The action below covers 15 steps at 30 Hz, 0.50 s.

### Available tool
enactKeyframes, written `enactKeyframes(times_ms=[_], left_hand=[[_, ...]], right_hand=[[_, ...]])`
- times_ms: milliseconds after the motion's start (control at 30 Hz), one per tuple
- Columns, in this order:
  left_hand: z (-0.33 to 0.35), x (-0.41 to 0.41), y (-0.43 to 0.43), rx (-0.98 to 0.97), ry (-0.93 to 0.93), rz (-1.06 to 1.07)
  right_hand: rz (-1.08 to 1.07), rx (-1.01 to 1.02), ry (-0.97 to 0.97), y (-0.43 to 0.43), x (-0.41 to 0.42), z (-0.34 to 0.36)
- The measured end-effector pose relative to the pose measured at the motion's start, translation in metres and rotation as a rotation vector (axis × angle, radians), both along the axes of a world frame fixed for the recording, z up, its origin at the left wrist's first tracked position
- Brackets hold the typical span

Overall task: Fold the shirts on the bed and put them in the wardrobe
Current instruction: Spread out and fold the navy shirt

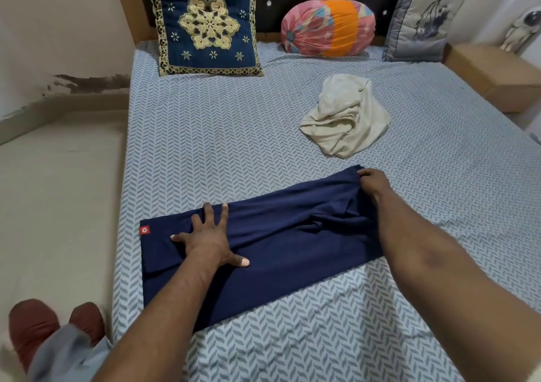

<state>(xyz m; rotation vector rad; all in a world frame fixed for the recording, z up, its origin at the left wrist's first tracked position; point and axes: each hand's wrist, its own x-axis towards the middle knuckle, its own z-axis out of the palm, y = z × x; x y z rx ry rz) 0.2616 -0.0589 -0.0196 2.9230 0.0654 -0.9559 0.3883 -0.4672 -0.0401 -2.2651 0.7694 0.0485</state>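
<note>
step: folding navy shirt (pixel 287 244), now a long strip on bed (pixel 222 147)
left hand (pixel 209 239): spread flat, pressing shirt
right hand (pixel 374 185): pinching far right end
next: likely fold that end over leftward
waiting: cream shirt (pixel 345 118), crumpled

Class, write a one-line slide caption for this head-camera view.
Left hand presses a part-folded navy shirt flat on the bed; right hand grips its far corner.

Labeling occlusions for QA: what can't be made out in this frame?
Head view:
- Wardrobe: out of frame.
- Navy shirt: sleeves and collar hidden by its own folds; left hand and right hand cover parts.
- Red tag: logo too small.
- Cream shirt: crumpled, shape unclear.
</note>
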Motion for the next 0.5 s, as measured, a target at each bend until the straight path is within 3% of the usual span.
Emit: enactKeyframes(times_ms=[133,267,400,500], left_hand=[[-0.002,0.000,0.000,0.014,0.007,0.003],[-0.002,-0.003,-0.001,0.015,-0.007,0.016],[-0.002,-0.005,-0.003,0.000,-0.023,0.032],[0.000,-0.008,-0.004,-0.005,-0.031,0.040]], right_hand=[[0.061,0.037,0.046,-0.020,0.010,-0.022],[-0.029,-0.027,-0.131,-0.006,-0.017,0.011],[0.342,-0.084,-0.164,0.021,-0.055,0.034],[0.676,-0.368,0.019,0.023,-0.071,0.032]])
